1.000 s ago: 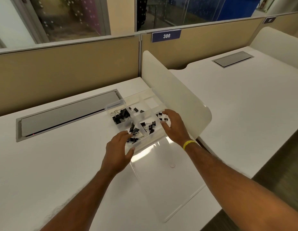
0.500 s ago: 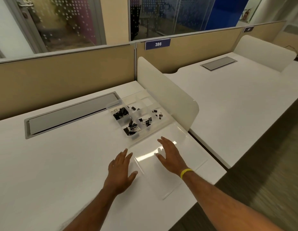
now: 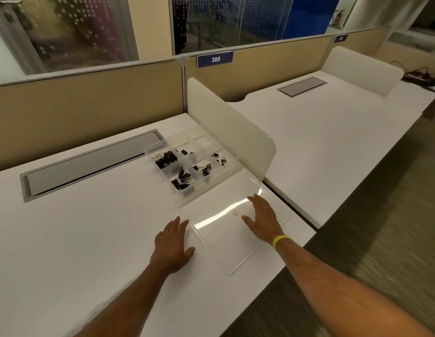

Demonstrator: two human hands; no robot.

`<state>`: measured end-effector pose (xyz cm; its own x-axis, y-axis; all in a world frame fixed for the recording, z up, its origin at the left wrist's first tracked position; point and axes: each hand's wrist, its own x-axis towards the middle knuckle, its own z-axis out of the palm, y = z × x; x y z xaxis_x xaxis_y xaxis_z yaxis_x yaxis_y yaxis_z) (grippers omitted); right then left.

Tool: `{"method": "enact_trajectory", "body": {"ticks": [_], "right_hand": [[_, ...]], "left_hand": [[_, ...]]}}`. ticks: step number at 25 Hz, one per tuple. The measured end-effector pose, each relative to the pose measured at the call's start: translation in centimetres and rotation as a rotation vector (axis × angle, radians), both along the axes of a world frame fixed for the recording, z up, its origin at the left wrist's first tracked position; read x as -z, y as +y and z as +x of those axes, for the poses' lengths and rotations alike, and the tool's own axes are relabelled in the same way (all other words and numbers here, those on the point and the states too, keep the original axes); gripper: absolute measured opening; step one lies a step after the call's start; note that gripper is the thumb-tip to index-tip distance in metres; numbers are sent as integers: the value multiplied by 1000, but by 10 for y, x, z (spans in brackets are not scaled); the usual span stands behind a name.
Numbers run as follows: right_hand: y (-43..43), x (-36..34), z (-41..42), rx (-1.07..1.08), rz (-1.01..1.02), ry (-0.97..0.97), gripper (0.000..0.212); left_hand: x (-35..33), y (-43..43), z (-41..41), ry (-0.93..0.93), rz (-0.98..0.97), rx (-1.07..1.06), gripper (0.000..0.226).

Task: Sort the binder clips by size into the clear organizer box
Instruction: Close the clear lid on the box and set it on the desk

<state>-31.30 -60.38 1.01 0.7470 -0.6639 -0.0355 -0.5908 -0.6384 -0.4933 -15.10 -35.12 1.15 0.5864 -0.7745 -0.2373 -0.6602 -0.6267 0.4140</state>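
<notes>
Clips (image 3: 181, 170) look sorted in the box (image 3: 160, 145) mid-frame by the divider (image 3: 232, 132), so with your left hand (image 3: 172, 246) and right hand (image 3: 263, 220) flat, open and empty, just swing the lid (image 3: 226, 229) up from its near edge — gently.

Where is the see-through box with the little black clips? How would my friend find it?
Find the upright white divider between the two white desks. On the left desk, tucked against it, sits the clear organizer box, its lid lying open and flat toward the person. It is the only thing with black binder clips in its compartments.
</notes>
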Motion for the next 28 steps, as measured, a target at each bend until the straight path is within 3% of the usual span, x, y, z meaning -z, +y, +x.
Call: {"method": "enact_trajectory", "body": {"ticks": [11, 19, 23, 28], "right_hand": [[-62, -1, -11, 242, 29, 240, 86], [-68, 1, -11, 261, 51, 173, 66], [-75, -9, -17, 308, 222, 1, 43], [-72, -20, -23, 321, 363, -5, 28]], "left_hand": [[13, -17, 0, 15, 33, -26, 92], [17, -17, 3, -20, 6, -54, 97], [16, -12, 7, -30, -23, -29, 96], [15, 0, 14, -60, -26, 38, 85]]}}
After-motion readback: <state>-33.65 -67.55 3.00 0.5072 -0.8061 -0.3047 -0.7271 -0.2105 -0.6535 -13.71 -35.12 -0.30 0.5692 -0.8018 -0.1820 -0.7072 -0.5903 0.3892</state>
